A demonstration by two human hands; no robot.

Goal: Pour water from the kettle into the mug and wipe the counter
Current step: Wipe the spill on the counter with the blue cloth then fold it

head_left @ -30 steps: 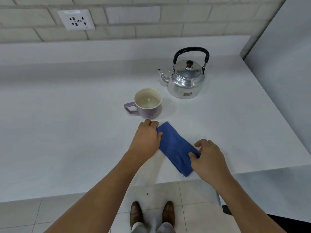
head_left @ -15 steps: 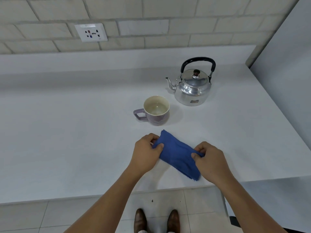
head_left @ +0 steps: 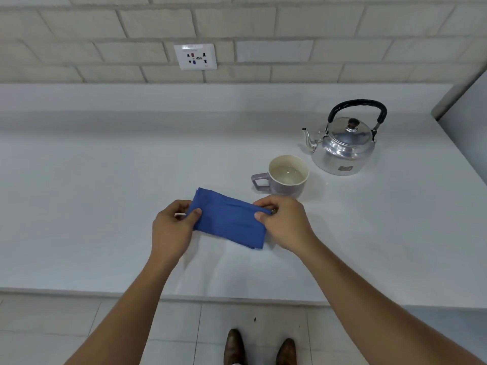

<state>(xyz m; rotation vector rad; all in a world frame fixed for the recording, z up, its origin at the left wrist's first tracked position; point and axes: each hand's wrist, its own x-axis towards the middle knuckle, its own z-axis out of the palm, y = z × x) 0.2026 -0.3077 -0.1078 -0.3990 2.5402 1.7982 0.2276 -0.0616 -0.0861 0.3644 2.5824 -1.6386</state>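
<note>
A folded blue cloth [head_left: 229, 219] is held just above the white counter [head_left: 105, 193], stretched between my hands. My left hand [head_left: 172, 230] pinches its left end and my right hand [head_left: 283, 222] pinches its right end. Right behind my right hand stands a lilac mug [head_left: 286, 177] with a cream inside and water in it, its handle to the left. A shiny metal kettle [head_left: 342, 148] with a black handle stands upright behind the mug to the right, its spout pointing left.
A wall socket [head_left: 195, 57] sits on the brick wall behind the counter. A grey panel [head_left: 466, 122] closes off the counter's right end. The counter's front edge runs just above the tiled floor, where two brown shoes [head_left: 259, 349] show.
Both hands have lifted the blue cloth off the counter and turned it from slanted to nearly level. The camera has swung left, so the kettle and mug now appear further right.
</note>
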